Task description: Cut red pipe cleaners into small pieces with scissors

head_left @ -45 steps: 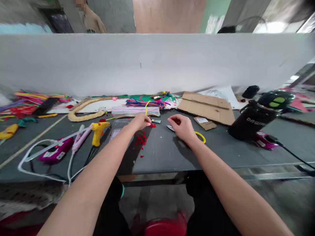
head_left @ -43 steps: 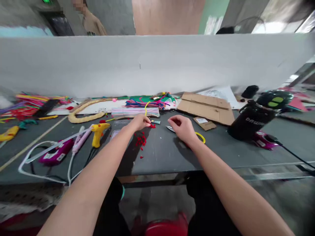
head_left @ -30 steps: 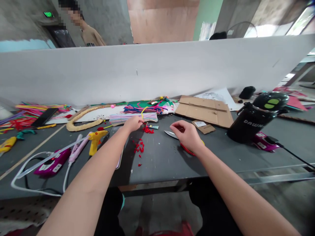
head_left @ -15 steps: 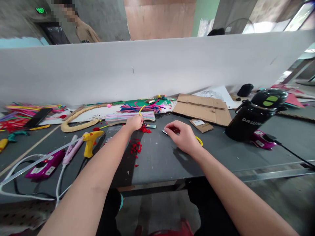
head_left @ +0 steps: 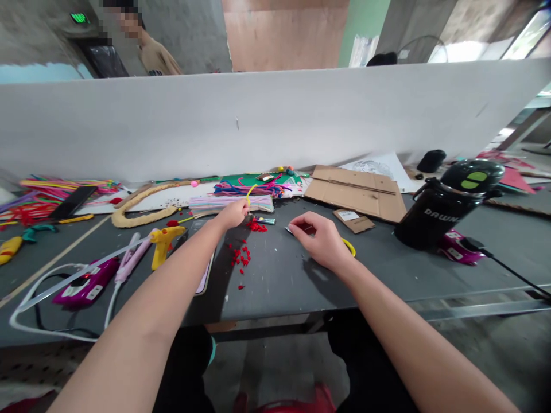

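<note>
My left hand [head_left: 235,214] is closed on a yellow pipe cleaner [head_left: 249,194], whose bent end sticks up above the fingers. In my right hand [head_left: 319,238] is a pair of scissors [head_left: 349,247]; a yellow handle shows behind the palm and a silver tip at the fingertips. Small red fuzzy clippings [head_left: 257,227] lie in a heap just right of the left hand. More red pieces [head_left: 241,257] are scattered nearer to me. A small tube [head_left: 265,220] lies beside the heap.
A yellow glue gun [head_left: 162,245], a pink styling iron [head_left: 127,263] and a purple power strip [head_left: 86,287] with cables are at left. Bundled pipe cleaners [head_left: 253,189] lie behind. Cardboard [head_left: 357,192] and a black bottle [head_left: 441,209] stand right. A white partition [head_left: 301,120] closes the back.
The view has shifted slightly. My left forearm has moved a little, and a phone's edge now shows beside it. Both hands keep their grip, with the right nearly still.
</note>
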Demonstrator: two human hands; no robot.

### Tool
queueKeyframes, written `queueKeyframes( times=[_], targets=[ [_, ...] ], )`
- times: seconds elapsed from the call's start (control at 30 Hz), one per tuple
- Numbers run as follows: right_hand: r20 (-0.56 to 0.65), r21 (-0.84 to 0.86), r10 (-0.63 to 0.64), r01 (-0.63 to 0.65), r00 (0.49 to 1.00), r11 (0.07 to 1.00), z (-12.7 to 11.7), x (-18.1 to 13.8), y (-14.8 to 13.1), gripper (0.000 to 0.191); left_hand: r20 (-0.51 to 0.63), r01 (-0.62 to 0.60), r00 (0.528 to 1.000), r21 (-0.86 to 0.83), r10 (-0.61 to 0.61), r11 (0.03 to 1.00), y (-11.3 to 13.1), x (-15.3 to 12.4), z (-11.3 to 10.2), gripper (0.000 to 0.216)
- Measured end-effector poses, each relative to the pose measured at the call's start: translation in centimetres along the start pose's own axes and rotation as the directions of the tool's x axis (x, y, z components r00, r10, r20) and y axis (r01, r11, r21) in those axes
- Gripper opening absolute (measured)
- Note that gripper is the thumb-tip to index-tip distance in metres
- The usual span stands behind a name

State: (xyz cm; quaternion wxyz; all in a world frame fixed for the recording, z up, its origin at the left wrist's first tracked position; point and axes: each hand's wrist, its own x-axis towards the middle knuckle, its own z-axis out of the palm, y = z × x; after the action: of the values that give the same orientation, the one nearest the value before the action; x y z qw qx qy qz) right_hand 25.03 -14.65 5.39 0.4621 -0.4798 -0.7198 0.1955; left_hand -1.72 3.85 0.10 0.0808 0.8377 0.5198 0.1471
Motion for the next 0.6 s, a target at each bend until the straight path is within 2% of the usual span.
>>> queueKeyframes(
  times=[0.17, 0.4, 0.5, 0.6],
  targets=[
    [0.013, 0.008, -0.012, 0.012, 1.000, 1.000, 0.1, -0.2, -0.3, 0.014, -0.043, -0.017, 0.999, -0.072, 0.014, 0.997, 0.4, -0.7, -0.7, 0.013],
    [0.020, -0.002, -0.019, 0.019, 1.000, 1.000, 0.0, -0.3, -0.1, 0.015, -0.071, -0.030, 0.997, -0.135, 0.021, 0.990, 0.5, -0.5, -1.3, 0.024],
    [0.024, -0.004, -0.018, 0.018, 1.000, 1.000, -0.1, -0.3, -0.1, 0.015, -0.014, -0.061, 0.998, -0.152, 0.059, 0.987, 1.0, -1.0, -1.3, 0.025],
    [0.022, 0.000, -0.021, 0.021, 1.000, 1.000, -0.1, -0.4, -0.3, 0.015, 0.070, -0.150, 0.985, -0.106, 0.158, 0.983, 1.8, -1.7, -1.1, 0.023]
  ],
)
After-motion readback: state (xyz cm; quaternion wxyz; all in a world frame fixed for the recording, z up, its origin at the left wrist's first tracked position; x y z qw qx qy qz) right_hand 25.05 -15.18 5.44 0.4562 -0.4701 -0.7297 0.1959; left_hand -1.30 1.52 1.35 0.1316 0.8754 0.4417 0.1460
